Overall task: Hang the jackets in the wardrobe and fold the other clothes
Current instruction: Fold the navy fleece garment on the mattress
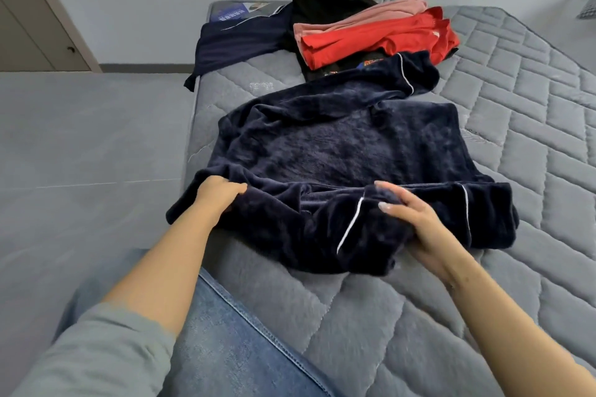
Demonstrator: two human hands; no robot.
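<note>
Quilting grey mattress [483, 316], grey floor [80, 138]

The dark navy plush pyjama top [338, 151] lies mid-frame on the grey quilted mattress [516, 106]. My left hand [219, 195] grips its lower-left edge; my right hand [409, 216] holds its lower-right part. Above it, upper centre, sits the pile of folded red, pink and black clothes [371, 32], with the dark navy garment [238, 39] to its left.
</note>
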